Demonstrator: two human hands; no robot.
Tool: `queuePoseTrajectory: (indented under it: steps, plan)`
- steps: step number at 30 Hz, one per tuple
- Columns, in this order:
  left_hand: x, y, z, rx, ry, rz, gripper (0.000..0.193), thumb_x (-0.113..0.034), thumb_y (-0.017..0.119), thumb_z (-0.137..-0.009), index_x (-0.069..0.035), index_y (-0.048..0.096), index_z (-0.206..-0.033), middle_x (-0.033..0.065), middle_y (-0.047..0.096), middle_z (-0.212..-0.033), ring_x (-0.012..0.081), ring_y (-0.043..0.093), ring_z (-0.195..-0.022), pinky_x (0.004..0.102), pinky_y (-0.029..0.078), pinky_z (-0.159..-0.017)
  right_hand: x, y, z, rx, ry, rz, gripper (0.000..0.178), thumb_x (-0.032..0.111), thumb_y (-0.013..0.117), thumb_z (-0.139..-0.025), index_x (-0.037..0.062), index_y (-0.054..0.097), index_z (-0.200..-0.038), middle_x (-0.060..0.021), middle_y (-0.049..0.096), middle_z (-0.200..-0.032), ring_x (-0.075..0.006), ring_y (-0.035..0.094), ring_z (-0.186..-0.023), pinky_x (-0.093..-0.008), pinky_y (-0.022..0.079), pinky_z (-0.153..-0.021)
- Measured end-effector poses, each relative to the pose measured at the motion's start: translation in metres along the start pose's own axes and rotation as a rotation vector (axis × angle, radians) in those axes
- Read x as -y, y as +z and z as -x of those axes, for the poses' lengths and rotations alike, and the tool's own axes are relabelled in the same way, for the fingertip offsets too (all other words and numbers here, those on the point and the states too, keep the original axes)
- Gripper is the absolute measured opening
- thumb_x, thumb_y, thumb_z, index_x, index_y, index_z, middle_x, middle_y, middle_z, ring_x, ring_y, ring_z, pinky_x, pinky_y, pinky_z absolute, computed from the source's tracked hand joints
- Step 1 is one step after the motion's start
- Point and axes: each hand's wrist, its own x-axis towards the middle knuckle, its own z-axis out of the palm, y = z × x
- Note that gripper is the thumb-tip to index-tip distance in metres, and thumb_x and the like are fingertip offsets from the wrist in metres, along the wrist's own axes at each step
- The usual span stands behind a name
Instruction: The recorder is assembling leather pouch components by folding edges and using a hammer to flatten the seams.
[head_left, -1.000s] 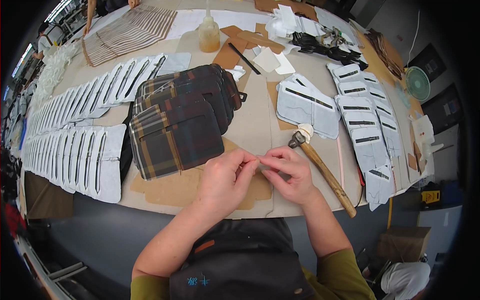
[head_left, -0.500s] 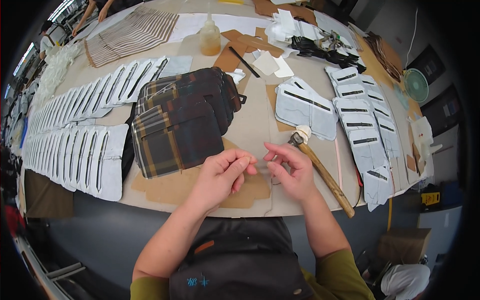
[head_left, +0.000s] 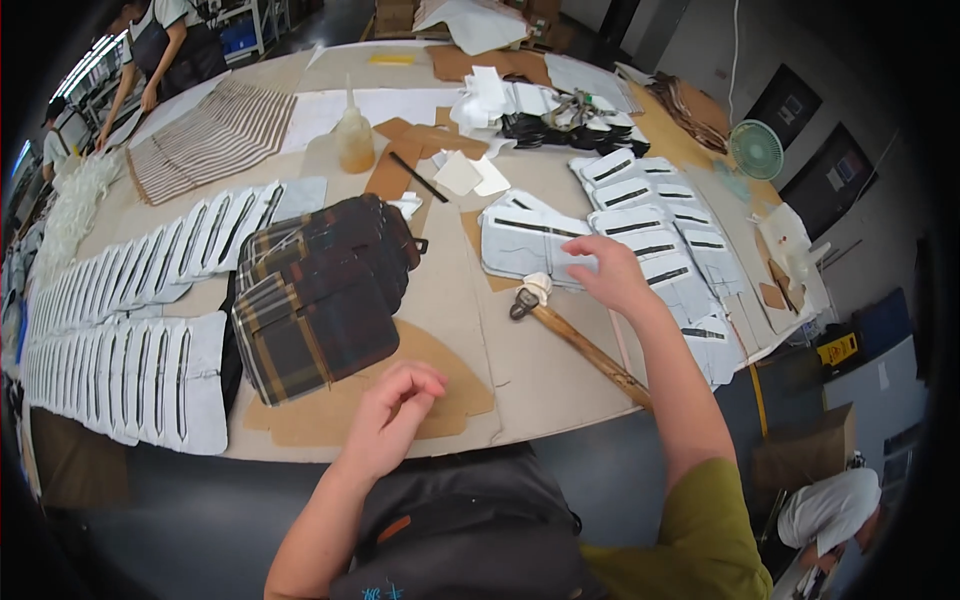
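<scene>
My left hand is over the brown cardboard piece near the table's front edge. Its fingers are curled together, and whatever they may hold is hidden. Reaching forward, my right hand has thumb and fingers apart at the right edge of a small stack of pale grey panels, each top one with a dark slot. A hammer with a wooden handle lies below that hand, a white wad beside its head. Plaid fabric pieces are stacked left of centre, partly on the cardboard.
Rows of slotted pale panels cover the left side; more overlapping panels lie at right. Further back are a glue bottle, a black stick, white scraps and striped material. A green fan stands at right.
My hands were close together over the cardboard; they have parted. The right has moved forward and right to the pale panels, its fingers spread. The view has shifted, showing more of the room.
</scene>
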Motion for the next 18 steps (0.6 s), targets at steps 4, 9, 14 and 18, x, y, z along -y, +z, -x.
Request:
queuePoseTrajectory:
  steps: [4,9,14,18]
  plan:
    - [0.005,-0.008,0.010,0.058,-0.119,-0.146,0.010,-0.003,0.053,-0.102,-0.002,0.063,-0.104,0.0041,0.066,-0.103,0.0086,0.058,-0.092,0.0241,0.047,-0.083,-0.026,0.007,-0.012,0.331,-0.063,0.118,0.056,0.002,0.072,-0.075,0.0129,0.067,-0.130,-0.0127,0.058,-0.144,-0.0325,0.055,-0.132,-0.0408,0.046,-0.111]
    - [0.025,-0.016,0.017,-0.060,-0.163,-0.122,0.011,-0.007,0.058,-0.102,-0.001,0.066,-0.104,0.0050,0.070,-0.091,0.0142,0.060,-0.088,0.0293,0.048,-0.084,-0.019,0.019,-0.019,0.345,-0.126,0.265,0.059,0.002,0.068,-0.076,0.0128,0.065,-0.134,-0.0126,0.055,-0.149,-0.0317,0.054,-0.134,-0.0410,0.047,-0.111]
    - [0.027,-0.017,0.018,-0.135,-0.173,-0.219,0.011,-0.011,0.061,-0.101,-0.003,0.068,-0.102,0.0054,0.073,-0.087,0.0193,0.058,-0.083,0.0338,0.046,-0.084,-0.036,0.022,-0.021,0.254,-0.146,0.160,0.047,0.004,0.069,-0.078,0.0124,0.073,-0.124,-0.0099,0.068,-0.132,-0.0298,0.065,-0.118,-0.0379,0.053,-0.103]
    - [0.023,-0.017,0.017,-0.153,-0.128,-0.174,0.011,-0.012,0.060,-0.102,-0.002,0.063,-0.097,0.0043,0.068,-0.082,0.0144,0.057,-0.080,0.0300,0.046,-0.077,-0.046,0.016,-0.033,0.300,0.049,-0.209,0.031,0.008,0.077,-0.081,0.0130,0.079,-0.112,-0.0063,0.074,-0.121,-0.0213,0.070,-0.107,-0.0335,0.055,-0.096]
